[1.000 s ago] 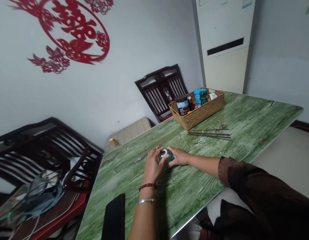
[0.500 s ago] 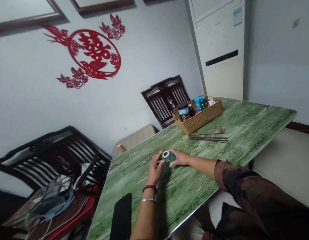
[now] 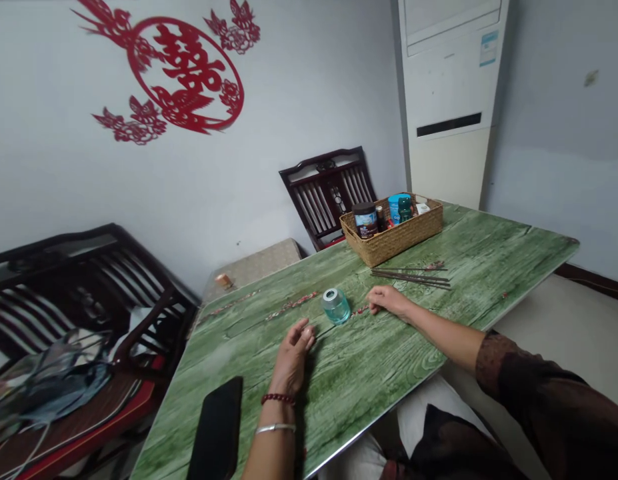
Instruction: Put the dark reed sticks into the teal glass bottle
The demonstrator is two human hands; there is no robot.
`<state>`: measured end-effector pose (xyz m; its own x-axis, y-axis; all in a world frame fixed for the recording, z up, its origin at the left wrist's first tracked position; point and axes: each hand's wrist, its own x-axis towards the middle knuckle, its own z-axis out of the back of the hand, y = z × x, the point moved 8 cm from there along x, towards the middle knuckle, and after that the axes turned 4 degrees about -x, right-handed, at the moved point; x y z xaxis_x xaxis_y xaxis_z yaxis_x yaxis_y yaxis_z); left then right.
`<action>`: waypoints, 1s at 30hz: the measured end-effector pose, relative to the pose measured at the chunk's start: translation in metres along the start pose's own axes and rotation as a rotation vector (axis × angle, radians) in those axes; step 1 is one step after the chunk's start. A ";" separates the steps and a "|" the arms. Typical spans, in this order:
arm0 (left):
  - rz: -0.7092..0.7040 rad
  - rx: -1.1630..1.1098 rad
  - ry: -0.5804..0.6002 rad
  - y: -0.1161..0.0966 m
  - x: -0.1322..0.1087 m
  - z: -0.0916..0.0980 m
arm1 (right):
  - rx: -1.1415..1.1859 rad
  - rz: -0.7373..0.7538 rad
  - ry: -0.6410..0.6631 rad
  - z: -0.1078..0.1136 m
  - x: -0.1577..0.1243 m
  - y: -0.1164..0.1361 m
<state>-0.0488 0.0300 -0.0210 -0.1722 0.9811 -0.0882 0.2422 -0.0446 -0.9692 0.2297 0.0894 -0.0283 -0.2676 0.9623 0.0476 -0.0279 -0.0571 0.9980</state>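
Left hand (image 3: 292, 357) and right hand (image 3: 386, 301) lie open and apart, either side of the teal jar (image 3: 336, 306), which stands free on the worktop (image 3: 389, 353), nothing held.

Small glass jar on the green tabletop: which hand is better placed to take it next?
Probably the left hand: its curled fingertips face the small glass jar directly. The right hand is about as near, but a small red sprig lies between it and the jar.

Soft, fairly dim indoor light lies evenly over the wall (image 3: 309, 133); a dark shadow falls just beside the left hand (image 3: 291, 357) at 6 o'clock on the table (image 3: 489, 253) (sharp enough throughout), and wide-angle stretching bends the edges near 7 o'clock.
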 end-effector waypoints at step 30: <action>0.008 0.226 -0.046 0.016 -0.024 -0.034 | -0.301 -0.101 0.061 -0.013 -0.007 0.000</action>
<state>-0.0081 0.0124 -0.0261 -0.2155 0.9712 -0.1019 0.0250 -0.0988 -0.9948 0.2190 0.0793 -0.0287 -0.3061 0.9499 -0.0632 -0.3382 -0.0465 0.9399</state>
